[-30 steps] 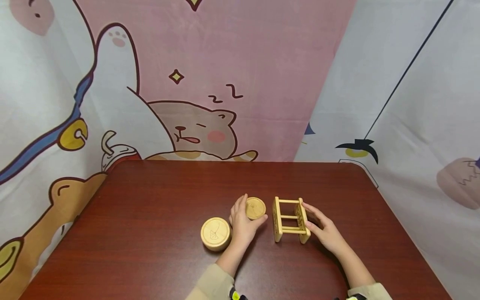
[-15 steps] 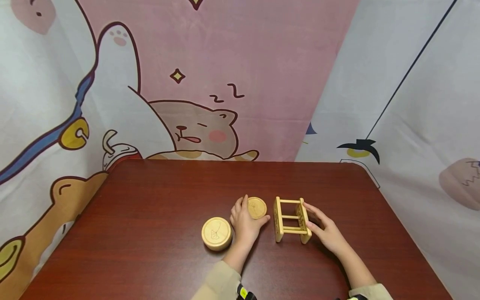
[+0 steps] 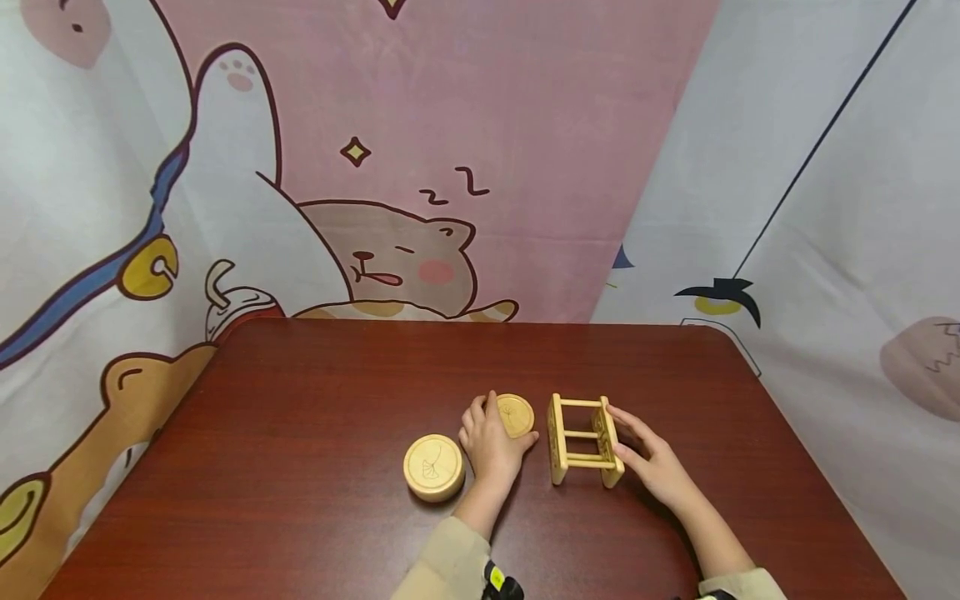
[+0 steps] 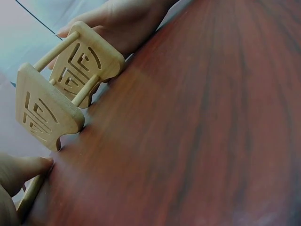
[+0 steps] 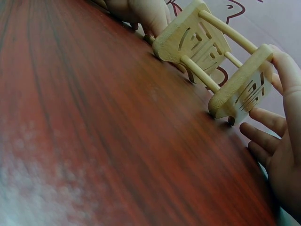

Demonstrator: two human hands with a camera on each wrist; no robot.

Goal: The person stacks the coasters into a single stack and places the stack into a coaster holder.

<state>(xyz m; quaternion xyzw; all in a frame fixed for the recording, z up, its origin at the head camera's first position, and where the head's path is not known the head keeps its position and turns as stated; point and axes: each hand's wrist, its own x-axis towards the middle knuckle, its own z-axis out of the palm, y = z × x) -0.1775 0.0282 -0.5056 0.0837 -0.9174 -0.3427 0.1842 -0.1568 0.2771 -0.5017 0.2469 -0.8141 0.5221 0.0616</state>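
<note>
In the head view my left hand (image 3: 493, 442) bends over a round, pale wooden coaster (image 3: 516, 416), thumb at its right and fingers at its left. The left wrist view shows the thumb (image 4: 33, 167) by the rim of that coaster (image 4: 32, 195), low at the tabletop. To the right stands a small wooden rack (image 3: 557, 442) with two carved end panels joined by rods. My right hand (image 3: 656, 471) holds its right panel, thumb and fingertips against it, as the right wrist view also shows. A thicker round stack of coasters (image 3: 433, 467), leaf design on top, sits left of my left hand.
All this stands on a dark reddish-brown table (image 3: 337, 392). Behind it hangs a printed cloth (image 3: 555, 167) with cartoon animals, which also runs along both sides. The stack lies close to my left wrist.
My left forearm has swung a little to the right, and the left hand with the coaster has shifted slightly the same way. Right hand and rack stay nearly still.
</note>
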